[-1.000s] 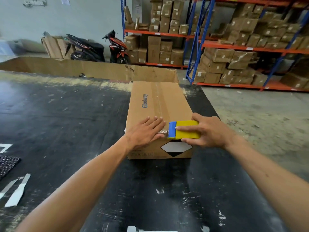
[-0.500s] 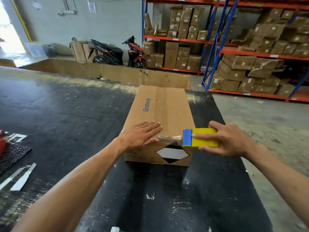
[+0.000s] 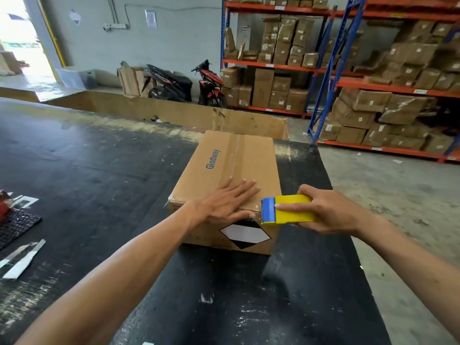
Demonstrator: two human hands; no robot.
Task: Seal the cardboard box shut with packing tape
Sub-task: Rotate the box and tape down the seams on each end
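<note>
A closed brown cardboard box (image 3: 249,155) printed "Glodway" lies on the black table (image 3: 99,170), with clear tape running down the seam of its top. My left hand (image 3: 224,202) lies flat with straight fingers on the box's near top edge, its thumb over a strip of tape along that edge. My right hand (image 3: 326,210) grips a yellow and blue tape dispenser (image 3: 286,209) at the box's near right corner, its blue cutter end against the corner. A black and white diamond label (image 3: 245,234) marks the near face.
A dark mesh mat (image 3: 15,225) and tape scraps (image 3: 20,260) lie at the table's left. A long open cardboard carton (image 3: 174,113) stands behind the table. Two motorbikes (image 3: 184,83) and shelves of boxes (image 3: 373,78) fill the background. Concrete floor (image 3: 398,195) lies right of the table.
My right hand has drawn the dispenser rightward along the box's near edge to the corner. My left hand has stayed pressed on the box. The camera has tilted up.
</note>
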